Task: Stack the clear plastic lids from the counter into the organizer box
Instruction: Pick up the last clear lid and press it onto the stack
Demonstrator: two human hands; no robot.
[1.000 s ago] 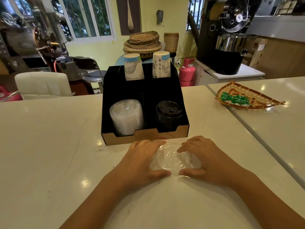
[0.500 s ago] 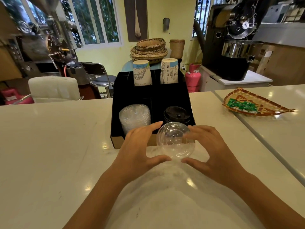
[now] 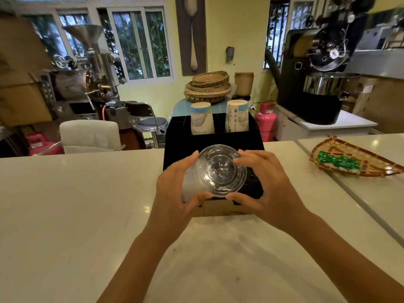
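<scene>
We see our two forearms bare, no sleeves reaching into view from five and seven o'clock. Our left hand and right hand wear no gloves, rings or watch; our fingers are slim with short, unpainted nails.

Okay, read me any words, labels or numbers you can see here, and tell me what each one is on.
Nothing can be read for certain.
Left paper cup: a line of small print near its base, too blurred to read.
Right paper cup: small printed symbols, too small to read.
Clear plastic lid, held in both hands: no legible marking.
</scene>
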